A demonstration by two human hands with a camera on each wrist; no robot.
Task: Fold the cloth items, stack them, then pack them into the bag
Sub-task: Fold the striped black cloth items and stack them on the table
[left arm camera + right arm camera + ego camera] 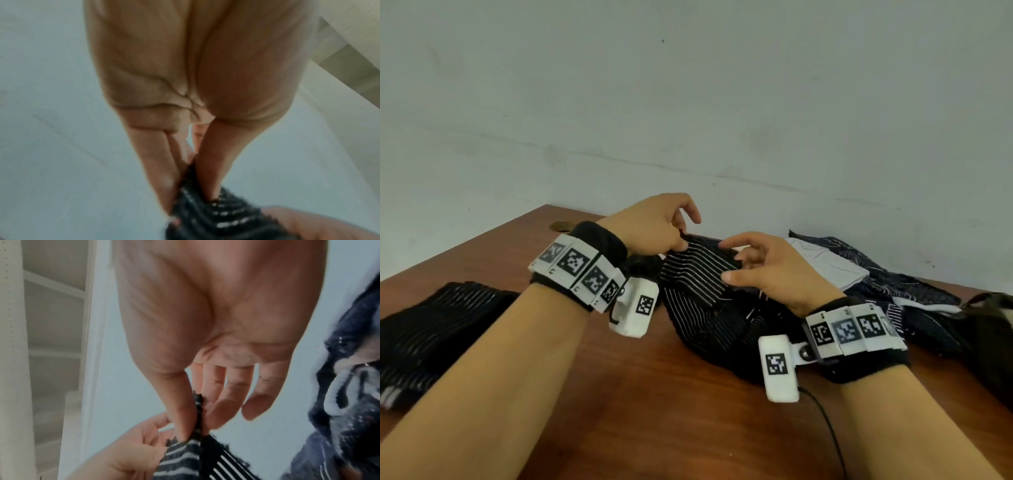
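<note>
Cloth this limp needed edge grips: I had my left hand and right hand each pinching the far hem of the striped cloth, lifted mid-desk (light, knitted, droopy), another folded piece lying left.

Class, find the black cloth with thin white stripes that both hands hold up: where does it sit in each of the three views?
Head: striped cloth at centre, lifted between both hands.
Left wrist: bottom centre, pinched below the left hand.
Right wrist: bottom centre, pinched below the right hand.
Shared landmark: the cloth's top edge, where both grips meet.
</note>
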